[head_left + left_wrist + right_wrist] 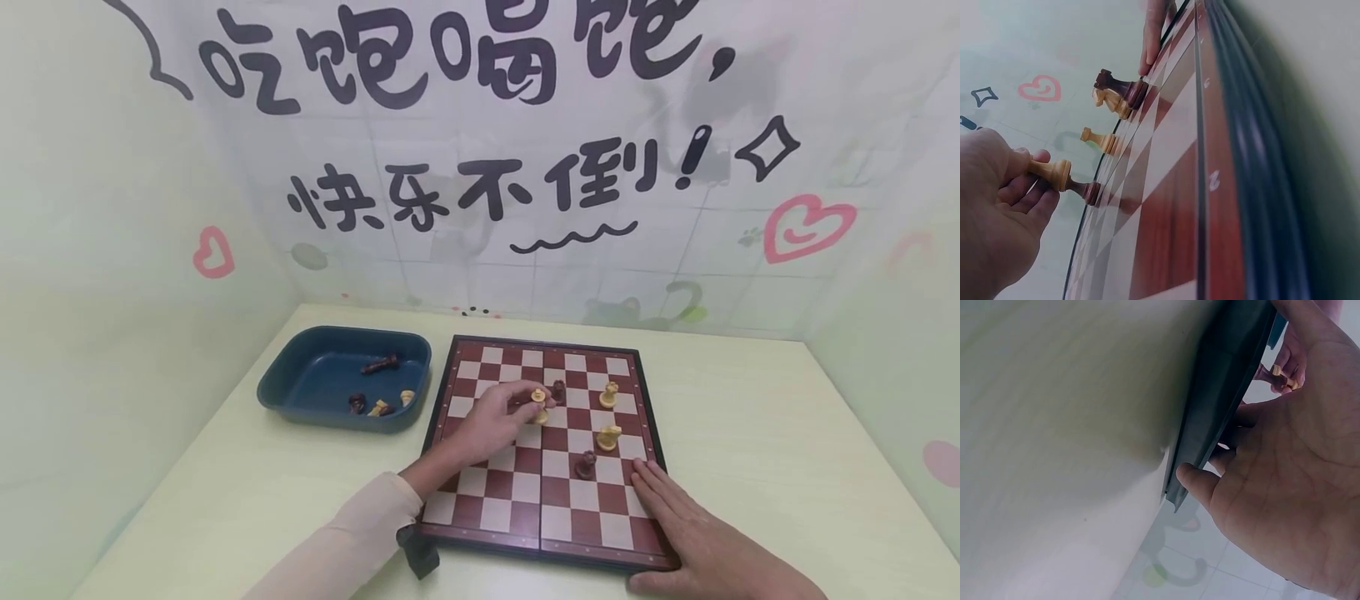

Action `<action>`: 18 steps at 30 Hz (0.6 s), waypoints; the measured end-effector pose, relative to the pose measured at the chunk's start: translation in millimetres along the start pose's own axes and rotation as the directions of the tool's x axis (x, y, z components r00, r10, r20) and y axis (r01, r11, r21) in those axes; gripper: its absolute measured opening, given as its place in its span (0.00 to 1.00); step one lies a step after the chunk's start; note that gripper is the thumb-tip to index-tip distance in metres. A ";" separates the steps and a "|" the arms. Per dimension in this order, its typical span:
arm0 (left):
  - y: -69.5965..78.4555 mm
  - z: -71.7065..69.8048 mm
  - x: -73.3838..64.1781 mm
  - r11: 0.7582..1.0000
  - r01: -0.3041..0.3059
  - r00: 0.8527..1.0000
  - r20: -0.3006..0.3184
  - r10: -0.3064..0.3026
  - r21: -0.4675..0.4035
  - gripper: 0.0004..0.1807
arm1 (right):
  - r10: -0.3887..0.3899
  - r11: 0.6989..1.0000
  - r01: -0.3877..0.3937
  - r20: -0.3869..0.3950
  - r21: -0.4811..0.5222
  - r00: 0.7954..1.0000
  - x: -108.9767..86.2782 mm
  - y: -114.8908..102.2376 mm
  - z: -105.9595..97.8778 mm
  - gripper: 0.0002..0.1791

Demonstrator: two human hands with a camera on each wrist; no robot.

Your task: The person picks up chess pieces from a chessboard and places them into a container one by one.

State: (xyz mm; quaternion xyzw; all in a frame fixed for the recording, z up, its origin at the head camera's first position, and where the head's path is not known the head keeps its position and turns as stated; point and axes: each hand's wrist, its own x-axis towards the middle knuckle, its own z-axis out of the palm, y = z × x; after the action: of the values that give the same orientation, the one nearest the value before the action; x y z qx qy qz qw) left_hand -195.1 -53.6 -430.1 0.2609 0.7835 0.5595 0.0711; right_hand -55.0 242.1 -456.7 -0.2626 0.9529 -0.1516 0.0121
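My left hand (491, 423) pinches a light chess piece (1052, 172) over the middle of the chessboard (480, 527). Its top is partly covered by the fingers, so its kind is unclear. Just beyond it stands a dark chess piece (558, 392), half hidden in the left wrist view. On the board's right half stand a light rook (1099, 140), a light knight (608, 437) and a dark rook (587, 464). At the board's near right corner rests my right hand (697, 533), fingers extended along the edge and thumb by the front side.
A blue tray (281, 402) stands left of the board, holding a dark chess piece (380, 364) on its side and several other dark and light pieces. Behind the table hangs a white printed cloth (450, 275). A black strap end (418, 552) sits by my left wrist.
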 end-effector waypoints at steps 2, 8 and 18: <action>1.1 -2.9 -0.4 1.000 0.002 1.000 0.003 -0.002 0.007 0.12 | -0.009 1.000 0.009 0.002 -0.012 1.000 0.3 0.0 0.1 0.63; 2.9 -10.8 -0.9 1.000 -0.008 1.000 -0.013 0.008 0.014 0.11 | -0.020 1.000 0.020 0.002 0.000 1.000 0.0 0.9 0.3 0.63; 3.0 -24.7 -1.3 1.000 0.010 0.999 -0.053 -0.010 0.003 0.15 | -0.039 0.998 0.039 0.001 -0.050 0.999 0.4 -0.1 -0.9 0.64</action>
State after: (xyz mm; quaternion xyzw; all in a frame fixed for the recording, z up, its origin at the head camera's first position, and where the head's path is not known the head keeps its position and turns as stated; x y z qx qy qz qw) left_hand -203.0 -74.2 -418.6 0.2420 0.7873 0.5647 0.0526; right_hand -55.3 242.1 -455.8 -0.2814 0.9510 -0.1280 0.0024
